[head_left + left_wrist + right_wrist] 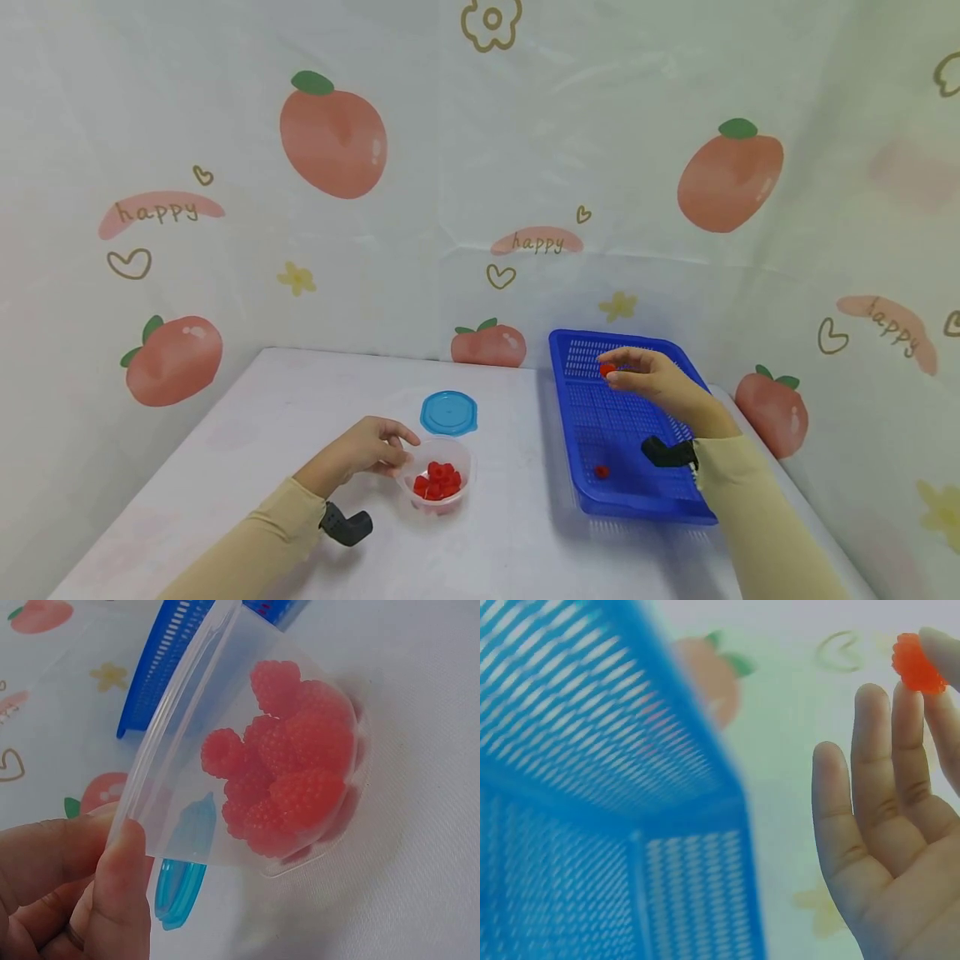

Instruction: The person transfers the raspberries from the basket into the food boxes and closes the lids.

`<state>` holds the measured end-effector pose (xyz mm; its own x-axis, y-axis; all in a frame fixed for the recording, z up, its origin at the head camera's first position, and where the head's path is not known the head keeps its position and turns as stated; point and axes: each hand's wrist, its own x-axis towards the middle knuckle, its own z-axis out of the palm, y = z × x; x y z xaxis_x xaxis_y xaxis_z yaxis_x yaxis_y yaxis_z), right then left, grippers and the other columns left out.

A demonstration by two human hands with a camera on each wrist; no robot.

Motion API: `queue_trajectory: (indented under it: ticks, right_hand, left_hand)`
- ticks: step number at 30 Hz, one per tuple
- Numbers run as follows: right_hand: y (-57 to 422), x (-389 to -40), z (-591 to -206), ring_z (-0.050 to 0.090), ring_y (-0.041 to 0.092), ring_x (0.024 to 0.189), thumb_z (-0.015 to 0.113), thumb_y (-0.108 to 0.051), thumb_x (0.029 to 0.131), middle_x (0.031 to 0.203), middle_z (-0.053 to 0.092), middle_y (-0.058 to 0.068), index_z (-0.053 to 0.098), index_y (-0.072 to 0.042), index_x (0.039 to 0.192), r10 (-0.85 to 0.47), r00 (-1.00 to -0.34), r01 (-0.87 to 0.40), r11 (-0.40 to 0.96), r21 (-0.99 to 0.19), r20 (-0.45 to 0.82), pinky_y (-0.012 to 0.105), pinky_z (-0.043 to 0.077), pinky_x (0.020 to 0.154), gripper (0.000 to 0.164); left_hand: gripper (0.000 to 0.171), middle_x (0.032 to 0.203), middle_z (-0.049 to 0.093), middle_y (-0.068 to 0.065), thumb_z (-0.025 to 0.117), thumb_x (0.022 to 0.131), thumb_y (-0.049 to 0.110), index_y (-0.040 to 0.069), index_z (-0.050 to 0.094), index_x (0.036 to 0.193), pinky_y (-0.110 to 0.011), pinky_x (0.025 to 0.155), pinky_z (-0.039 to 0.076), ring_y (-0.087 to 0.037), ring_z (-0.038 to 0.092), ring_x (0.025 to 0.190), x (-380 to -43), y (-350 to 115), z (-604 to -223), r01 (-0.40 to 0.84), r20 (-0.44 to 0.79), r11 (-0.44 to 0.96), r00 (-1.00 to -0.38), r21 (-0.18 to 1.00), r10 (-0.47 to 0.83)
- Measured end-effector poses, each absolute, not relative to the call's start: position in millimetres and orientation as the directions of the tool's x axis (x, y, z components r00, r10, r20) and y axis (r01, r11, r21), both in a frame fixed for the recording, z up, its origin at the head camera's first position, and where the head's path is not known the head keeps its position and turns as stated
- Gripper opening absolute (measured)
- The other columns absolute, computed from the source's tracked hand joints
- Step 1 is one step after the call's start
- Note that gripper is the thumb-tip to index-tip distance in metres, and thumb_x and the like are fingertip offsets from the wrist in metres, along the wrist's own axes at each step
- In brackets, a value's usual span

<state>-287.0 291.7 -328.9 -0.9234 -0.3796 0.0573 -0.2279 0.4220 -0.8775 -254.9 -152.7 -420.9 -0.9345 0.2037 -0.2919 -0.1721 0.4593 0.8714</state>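
Note:
My left hand (367, 446) pinches the rim of a clear plastic container (459, 454) between thumb and fingers. Several red raspberries (285, 757) are heaped in the bottom of that container, which stands on the table. Above the far part of a blue plastic basket (592, 504), my right hand (652, 383) holds one raspberry (917, 664) between its thumb and fingertips. The other fingers of that hand are extended. Another raspberry (602, 472) lies in the near left part of the basket.
A round blue lid (448, 412) lies on the white table (300, 400) just behind the container. The basket has slotted sides and stands at the right. A white cloth (420, 167) printed with fruit hangs behind the table and along both sides.

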Motion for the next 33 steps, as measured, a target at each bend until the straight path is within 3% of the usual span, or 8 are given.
queue_trajectory:
  ticks: [7, 16, 26, 33]
  right_hand:
    - [283, -273, -314, 0.063, 0.009, 0.103, 0.056, -0.015, 0.098, 0.112, 0.062, -0.005, 0.061, -0.018, 0.122, -0.378, -0.909, -0.295, 0.293, -0.910, 0.173, 0.018, 0.049, 0.091, 0.025]
    - [247, -253, -314, 0.062, 0.012, 0.098, 0.057, -0.009, 0.097, 0.101, 0.063, -0.003, 0.065, -0.020, 0.114, -0.417, -0.874, -0.347, 0.171, -0.922, 0.251, 0.020, 0.051, 0.091, 0.022]
    - [194, -234, -330, 0.060, 0.007, 0.093, 0.059, -0.004, 0.094, 0.101, 0.063, -0.006, 0.067, -0.023, 0.107, -0.429, -0.870, -0.228, -0.083, -0.970, 0.242, 0.019, 0.051, 0.089, 0.024]
    - [158, -223, -348, 0.059, 0.011, 0.097, 0.066, -0.008, 0.091, 0.106, 0.061, -0.004, 0.067, -0.021, 0.107, -0.366, -0.919, -0.134, -0.064, -0.989, 0.148, 0.020, 0.051, 0.089, 0.021]
  left_hand:
    - [0.021, 0.077, 0.058, -0.009, 0.073, 0.083, 0.007, 0.005, 0.069, 0.104, -0.024, 0.059, 0.056, -0.017, 0.057, 0.059, -255, -153, -421, -0.173, -0.289, 0.456, -0.936, 0.873, 0.198]
    - [0.020, 0.077, 0.058, -0.009, 0.073, 0.083, 0.006, 0.005, 0.069, 0.103, -0.024, 0.059, 0.056, -0.017, 0.058, 0.060, -255, -153, -422, -0.173, -0.285, 0.452, -0.939, 0.875, 0.191]
    - [0.018, 0.077, 0.058, -0.009, 0.073, 0.083, 0.006, 0.006, 0.070, 0.101, -0.025, 0.059, 0.056, -0.018, 0.058, 0.059, -256, -152, -424, -0.181, -0.283, 0.450, -0.944, 0.874, 0.171]
    - [0.018, 0.077, 0.058, -0.009, 0.072, 0.083, 0.005, 0.006, 0.070, 0.101, -0.026, 0.060, 0.056, -0.018, 0.059, 0.060, -256, -152, -424, -0.174, -0.278, 0.445, -0.943, 0.878, 0.180]
